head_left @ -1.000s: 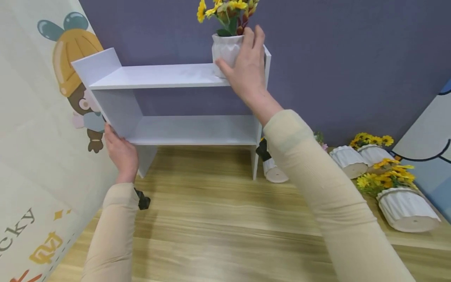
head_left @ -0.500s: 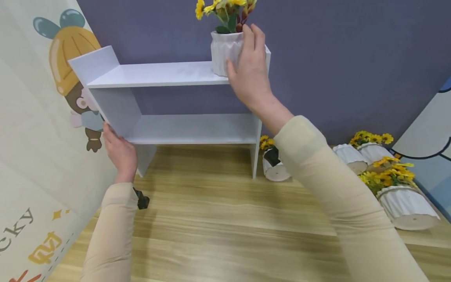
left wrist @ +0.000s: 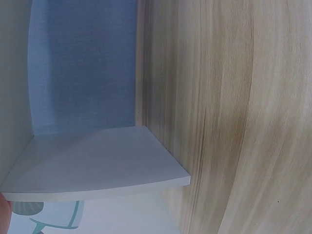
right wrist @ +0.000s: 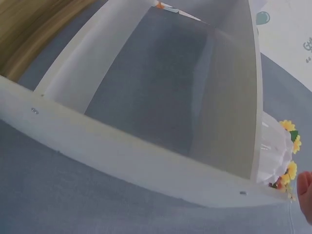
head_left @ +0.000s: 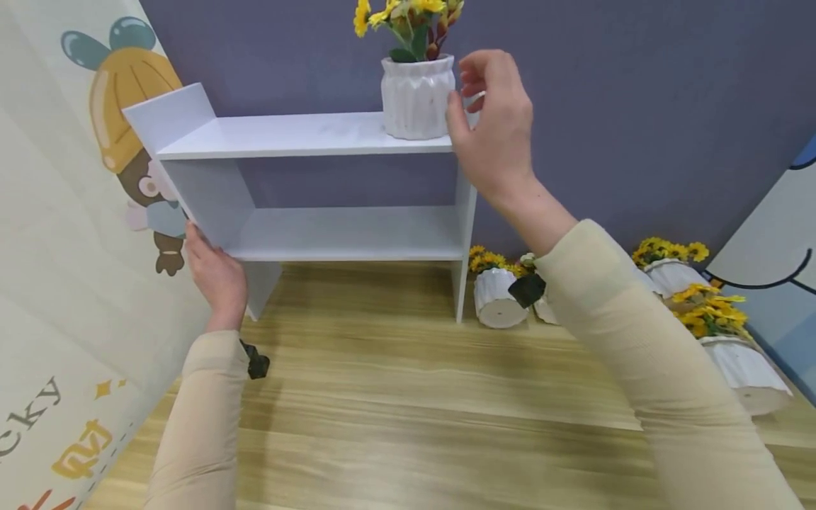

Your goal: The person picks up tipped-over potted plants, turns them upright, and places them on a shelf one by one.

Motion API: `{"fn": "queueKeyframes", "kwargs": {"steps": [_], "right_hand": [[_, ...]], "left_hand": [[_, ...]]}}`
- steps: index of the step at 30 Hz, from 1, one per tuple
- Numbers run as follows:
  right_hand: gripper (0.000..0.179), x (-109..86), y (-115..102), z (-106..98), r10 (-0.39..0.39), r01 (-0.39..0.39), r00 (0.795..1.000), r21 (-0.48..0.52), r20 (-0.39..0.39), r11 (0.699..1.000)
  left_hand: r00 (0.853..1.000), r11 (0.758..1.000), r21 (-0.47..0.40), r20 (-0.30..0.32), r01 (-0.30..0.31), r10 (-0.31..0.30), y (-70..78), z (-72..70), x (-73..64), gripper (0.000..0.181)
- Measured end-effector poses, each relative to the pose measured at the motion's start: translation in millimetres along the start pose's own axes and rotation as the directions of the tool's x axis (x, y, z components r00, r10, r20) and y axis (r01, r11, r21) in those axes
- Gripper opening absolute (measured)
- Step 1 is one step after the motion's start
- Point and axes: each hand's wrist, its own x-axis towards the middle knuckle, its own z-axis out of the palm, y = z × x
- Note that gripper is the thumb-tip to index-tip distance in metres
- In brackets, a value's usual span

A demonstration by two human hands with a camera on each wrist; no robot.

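Right hand [head_left: 494,120] has shifted rightward from around the white pot [head_left: 417,99], its grip loosely spread.

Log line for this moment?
left hand: touching two-tier white shelf, left side | right hand: beside white flowerpot, holding nothing | flowerpot: upright on top tier

pass: upper shelf [head_left: 287,133], left part | obstacle: white pot [head_left: 418,99], right end

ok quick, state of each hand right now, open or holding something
Left hand: touching the shelf's left side panel; can't tell whether it grips.
Right hand: open, loosely curled, holding nothing, beside the white pot.
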Motion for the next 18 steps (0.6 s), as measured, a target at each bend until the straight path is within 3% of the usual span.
{"fn": "queueKeyframes", "kwargs": {"steps": [8,18], "right_hand": [[0.025,-11.4,9,-17,-0.129,0.127,0.989,-0.036,-0.070,0.991],[0.022,-33.6,23,-38,-0.091,0.087,0.992,-0.047,-0.083,0.995]], "left_hand": [[1.000,1.000,0.001,-0.001,-0.015,0.015,-2.8,1.4,1.4,0.052],[0.999,1.000,-0.004,0.034,0.011,-0.011,-1.1,0.3,0.9,0.054]]}}
